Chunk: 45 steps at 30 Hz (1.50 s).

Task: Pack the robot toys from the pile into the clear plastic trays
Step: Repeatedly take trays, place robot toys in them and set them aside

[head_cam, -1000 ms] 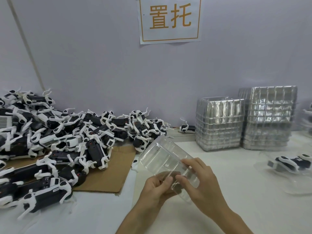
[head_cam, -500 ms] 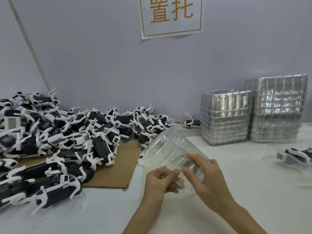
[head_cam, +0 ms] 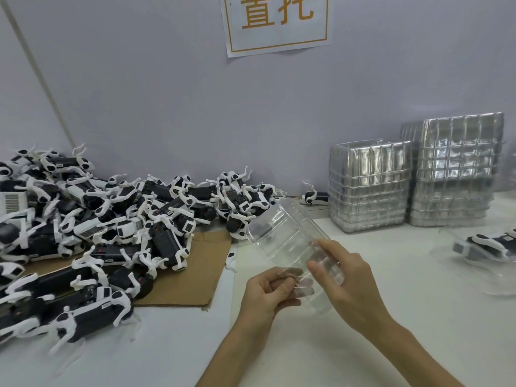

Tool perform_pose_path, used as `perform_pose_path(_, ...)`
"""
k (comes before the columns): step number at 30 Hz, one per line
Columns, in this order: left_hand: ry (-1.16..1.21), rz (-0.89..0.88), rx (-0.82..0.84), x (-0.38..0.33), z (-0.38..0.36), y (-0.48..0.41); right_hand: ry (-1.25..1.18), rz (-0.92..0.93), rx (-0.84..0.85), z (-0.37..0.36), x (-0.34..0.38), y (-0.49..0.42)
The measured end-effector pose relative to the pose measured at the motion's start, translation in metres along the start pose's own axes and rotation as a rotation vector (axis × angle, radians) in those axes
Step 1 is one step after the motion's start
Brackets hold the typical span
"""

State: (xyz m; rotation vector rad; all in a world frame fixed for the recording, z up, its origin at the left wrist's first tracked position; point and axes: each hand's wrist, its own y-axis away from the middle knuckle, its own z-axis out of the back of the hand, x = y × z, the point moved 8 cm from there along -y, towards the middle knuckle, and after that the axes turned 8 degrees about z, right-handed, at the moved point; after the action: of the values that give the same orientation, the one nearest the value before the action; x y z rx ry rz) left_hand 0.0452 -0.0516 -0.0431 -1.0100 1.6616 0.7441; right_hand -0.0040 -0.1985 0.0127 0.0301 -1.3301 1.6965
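Note:
A clear plastic tray (head_cam: 282, 233) is held tilted above the white table, its far end pointing up and away. My left hand (head_cam: 265, 291) pinches its near edge from the left. My right hand (head_cam: 346, 280) grips its near right side, thumb on top. A big pile of black-and-white robot toys (head_cam: 117, 227) covers the left of the table, partly on a sheet of cardboard (head_cam: 195, 277). At the right edge another robot toy (head_cam: 485, 244) lies in a clear tray (head_cam: 458, 256).
Two stacks of clear trays (head_cam: 368, 188) (head_cam: 455, 174) stand against the back wall at the right. One loose robot toy (head_cam: 312, 195) lies beside the left stack. A paper sign (head_cam: 276, 20) hangs on the wall. The white table (head_cam: 391, 344) runs under my arms.
The view has tilted down and shifted slightly, so the sign sits higher in frame. Both hands keep the tray in much the same pose; my left fingers have shifted a little on its near edge.

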Motion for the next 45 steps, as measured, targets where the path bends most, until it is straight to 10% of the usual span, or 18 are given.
perform_pose_path(45, -0.045, -0.04, -0.045, -0.003, 0.016, -0.014, -0.16, -0.044, -0.073, 0.014, -0.006, -0.008)
